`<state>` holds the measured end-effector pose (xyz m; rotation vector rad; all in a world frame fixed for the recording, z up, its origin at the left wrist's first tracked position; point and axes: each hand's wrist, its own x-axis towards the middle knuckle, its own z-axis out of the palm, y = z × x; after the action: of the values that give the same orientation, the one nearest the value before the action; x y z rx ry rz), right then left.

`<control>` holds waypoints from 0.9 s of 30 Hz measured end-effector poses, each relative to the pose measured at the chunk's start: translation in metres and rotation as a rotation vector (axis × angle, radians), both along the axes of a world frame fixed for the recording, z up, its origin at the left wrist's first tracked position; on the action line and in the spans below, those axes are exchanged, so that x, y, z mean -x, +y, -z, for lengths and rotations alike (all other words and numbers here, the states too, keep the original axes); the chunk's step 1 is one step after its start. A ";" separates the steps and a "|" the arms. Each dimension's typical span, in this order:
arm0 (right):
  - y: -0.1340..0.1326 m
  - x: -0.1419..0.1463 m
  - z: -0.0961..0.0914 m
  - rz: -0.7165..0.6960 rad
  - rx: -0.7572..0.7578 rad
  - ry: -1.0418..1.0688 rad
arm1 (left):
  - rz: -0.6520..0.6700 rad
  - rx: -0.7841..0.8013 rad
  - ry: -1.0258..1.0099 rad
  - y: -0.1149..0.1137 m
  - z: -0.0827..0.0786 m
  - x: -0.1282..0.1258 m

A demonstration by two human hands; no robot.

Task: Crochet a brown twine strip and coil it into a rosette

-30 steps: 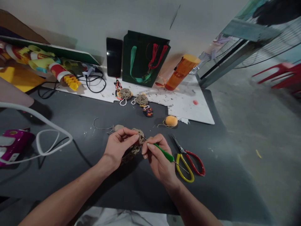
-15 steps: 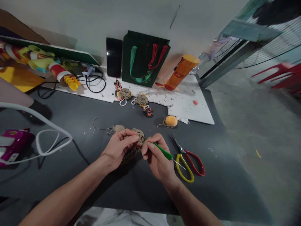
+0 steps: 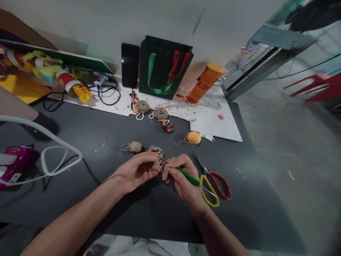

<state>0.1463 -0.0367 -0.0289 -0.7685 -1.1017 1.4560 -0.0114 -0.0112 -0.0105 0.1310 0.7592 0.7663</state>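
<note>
A stitch appears to be in hand. The crocheted piece (image 3: 159,158), at the centre of the frame just above the dark tabletop (image 3: 80,142), is pinched by the fingers of the left hand (image 3: 133,174). The green hook (image 3: 189,176) is gripped by the right hand (image 3: 183,177), its tip set into the piece. A steady pinch is called for if the hook is drawn through. The piece looks tan, coarse and knobbly.

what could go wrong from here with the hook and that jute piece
1. The crochet hook has its metal tip in the jute piece, right next to the left hand pinching it. A slip might jab a finger.
2. The scissors lie close beside the right hand. The wrist or the hook's back end could bump them.
3. The jute ball sits loose just behind. A tugged strand might roll it off.
</note>
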 end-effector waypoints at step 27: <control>0.005 -0.007 -0.016 -0.066 0.210 0.102 | -0.071 -0.254 0.160 -0.004 -0.003 -0.003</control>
<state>0.1535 -0.0318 -0.0127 -0.8009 -0.9138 1.6667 -0.0087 -0.0149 -0.0076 0.3994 0.8186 0.9266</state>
